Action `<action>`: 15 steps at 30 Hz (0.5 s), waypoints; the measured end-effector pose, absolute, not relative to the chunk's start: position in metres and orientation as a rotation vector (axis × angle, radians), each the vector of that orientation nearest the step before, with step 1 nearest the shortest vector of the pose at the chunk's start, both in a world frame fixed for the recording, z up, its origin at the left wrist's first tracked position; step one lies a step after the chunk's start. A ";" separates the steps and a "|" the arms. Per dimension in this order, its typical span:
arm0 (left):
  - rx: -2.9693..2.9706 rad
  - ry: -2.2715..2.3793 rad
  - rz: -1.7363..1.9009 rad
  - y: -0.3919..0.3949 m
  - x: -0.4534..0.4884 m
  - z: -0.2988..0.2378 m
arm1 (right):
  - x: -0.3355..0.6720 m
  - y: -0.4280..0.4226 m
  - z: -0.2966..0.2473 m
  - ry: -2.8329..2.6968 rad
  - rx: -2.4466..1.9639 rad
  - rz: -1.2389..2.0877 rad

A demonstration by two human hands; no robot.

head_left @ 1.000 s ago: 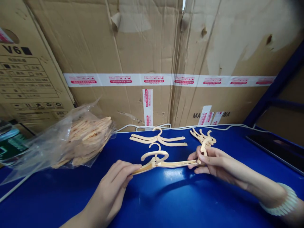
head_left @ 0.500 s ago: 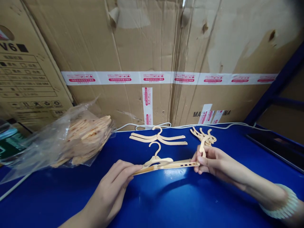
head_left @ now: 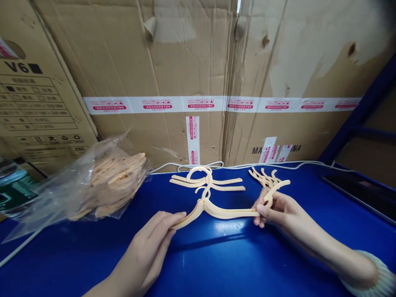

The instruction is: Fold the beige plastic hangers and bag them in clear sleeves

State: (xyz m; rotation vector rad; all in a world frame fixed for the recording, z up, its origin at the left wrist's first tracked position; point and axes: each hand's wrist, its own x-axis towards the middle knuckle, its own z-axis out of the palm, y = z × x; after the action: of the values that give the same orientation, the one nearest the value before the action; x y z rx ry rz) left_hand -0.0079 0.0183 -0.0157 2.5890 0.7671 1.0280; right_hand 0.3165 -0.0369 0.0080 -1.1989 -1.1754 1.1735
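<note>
A beige folding clothes hanger (head_left: 230, 212) is stretched between my two hands above the blue tabletop, its hook pointing up and away. My left hand (head_left: 150, 243) pinches the left arm's end between thumb and fingers. The right arm's end is gripped by my right hand (head_left: 280, 210), which also has a small curved hook piece (head_left: 278, 185) at its fingertips. Whether that piece is joined to the hanger I cannot tell. Behind the held hanger lie more beige hangers (head_left: 228, 181), partly covered by its hook. Several loose hook pieces (head_left: 262, 176) lie just beyond my right hand.
At the left, a clear plastic bag (head_left: 120, 177) full of beige flat pieces rests on the blue table (head_left: 216, 268). A green-labelled container (head_left: 15, 187) stands beside it. Large cardboard boxes (head_left: 170, 140) and a white cable (head_left: 297, 165) line the back. A dark flat object (head_left: 355, 194) lies right.
The held hanger has turned, so its arms now face me and its hook has swung up. The small hook piece in my right hand now leans to the right.
</note>
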 end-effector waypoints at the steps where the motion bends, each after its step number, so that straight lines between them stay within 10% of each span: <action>1: 2.597 0.783 1.017 0.018 -0.008 -0.016 | 0.316 -0.037 0.008 -1.161 -1.169 1.175; 15: 2.454 0.939 1.035 0.017 -0.008 -0.007 | 0.331 -0.030 0.023 -0.938 -1.189 0.910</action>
State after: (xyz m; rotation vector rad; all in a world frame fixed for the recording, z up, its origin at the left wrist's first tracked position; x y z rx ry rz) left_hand -0.0078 0.0171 -0.0066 2.4540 0.9386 1.0345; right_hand 0.3315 -0.0304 0.0227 -1.1886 -0.9378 0.9096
